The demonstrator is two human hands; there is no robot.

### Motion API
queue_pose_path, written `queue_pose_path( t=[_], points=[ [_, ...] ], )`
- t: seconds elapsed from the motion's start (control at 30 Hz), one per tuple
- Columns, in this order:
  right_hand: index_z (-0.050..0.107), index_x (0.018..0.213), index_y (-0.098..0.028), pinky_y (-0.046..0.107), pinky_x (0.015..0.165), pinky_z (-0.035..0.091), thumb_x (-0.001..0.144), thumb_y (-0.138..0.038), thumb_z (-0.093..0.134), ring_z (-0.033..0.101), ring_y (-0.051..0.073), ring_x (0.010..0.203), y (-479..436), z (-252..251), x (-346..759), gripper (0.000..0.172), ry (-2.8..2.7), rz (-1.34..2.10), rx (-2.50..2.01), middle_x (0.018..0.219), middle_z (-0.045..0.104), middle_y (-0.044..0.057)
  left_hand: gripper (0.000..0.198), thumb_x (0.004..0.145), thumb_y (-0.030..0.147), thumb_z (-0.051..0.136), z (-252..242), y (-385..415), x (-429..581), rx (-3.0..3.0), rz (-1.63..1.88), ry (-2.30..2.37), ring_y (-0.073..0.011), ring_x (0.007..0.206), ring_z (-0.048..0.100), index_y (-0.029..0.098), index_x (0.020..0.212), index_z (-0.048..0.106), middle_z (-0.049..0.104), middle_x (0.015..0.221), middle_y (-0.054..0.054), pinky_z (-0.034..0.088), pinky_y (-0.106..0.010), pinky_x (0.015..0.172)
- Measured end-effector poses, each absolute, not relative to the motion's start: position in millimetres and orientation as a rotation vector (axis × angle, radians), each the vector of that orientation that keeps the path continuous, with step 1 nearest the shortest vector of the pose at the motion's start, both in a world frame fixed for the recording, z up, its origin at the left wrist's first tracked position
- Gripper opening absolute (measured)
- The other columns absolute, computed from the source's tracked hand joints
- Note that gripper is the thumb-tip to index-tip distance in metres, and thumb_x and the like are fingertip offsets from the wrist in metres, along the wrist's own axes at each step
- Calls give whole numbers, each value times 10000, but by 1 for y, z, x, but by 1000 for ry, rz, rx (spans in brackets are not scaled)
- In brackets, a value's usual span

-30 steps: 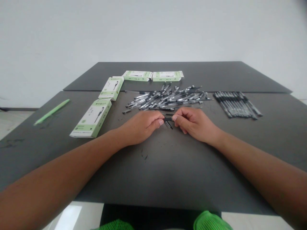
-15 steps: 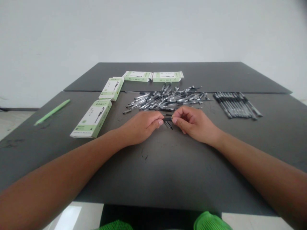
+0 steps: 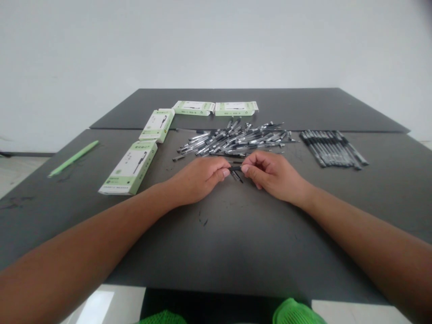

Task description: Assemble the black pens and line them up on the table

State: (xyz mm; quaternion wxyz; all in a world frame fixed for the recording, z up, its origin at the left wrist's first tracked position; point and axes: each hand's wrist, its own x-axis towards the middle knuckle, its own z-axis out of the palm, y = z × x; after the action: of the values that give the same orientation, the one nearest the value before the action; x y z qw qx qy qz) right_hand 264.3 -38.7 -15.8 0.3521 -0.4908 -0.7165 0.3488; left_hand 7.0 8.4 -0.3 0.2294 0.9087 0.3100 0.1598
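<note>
Left fingers (image 3: 223,173) and right fingers (image 3: 249,170) pinch a dark pen (image 3: 235,168), which uneven pressure could flip loose onto the counter (image 3: 236,252).

4 green-white boxes (image 3: 127,165) form a bent row near a green stick (image 3: 74,158), perhaps a pen.

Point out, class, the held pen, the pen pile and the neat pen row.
Held pen (image 3: 235,168), head view: its exposed dark stretch.
Pen pile (image 3: 232,138), head view: the heap's middle.
Neat pen row (image 3: 332,149), head view: barrels mid-row.
</note>
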Motion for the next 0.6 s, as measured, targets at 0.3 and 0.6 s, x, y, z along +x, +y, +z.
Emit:
queue_pose_path(
  t=[0.3, 0.6],
  points=[
    [651, 816, -212, 287, 582, 407, 1086, -476, 621, 531, 135, 563, -38, -14, 264, 379, -1901, 844, -1311, 587, 604, -35, 249, 1099, 310, 508, 0, 7, 7, 2507, 439, 851, -195, 882, 702, 188, 1069, 722, 785, 999, -42, 465, -315, 792],
    [663, 845, -210, 292, 601, 406, 1088, -463, 616, 536, 143, 584, -38, -15, 264, 354, -1895, 863, -1306, 608, 601, -31, 268, 1103, 334, 511, -2, 8, 6, 2518, 434, 858, -212, 940, 720, 190, 1139, 734, 798, 1058, -55, 482, -325, 811]
  ],
)
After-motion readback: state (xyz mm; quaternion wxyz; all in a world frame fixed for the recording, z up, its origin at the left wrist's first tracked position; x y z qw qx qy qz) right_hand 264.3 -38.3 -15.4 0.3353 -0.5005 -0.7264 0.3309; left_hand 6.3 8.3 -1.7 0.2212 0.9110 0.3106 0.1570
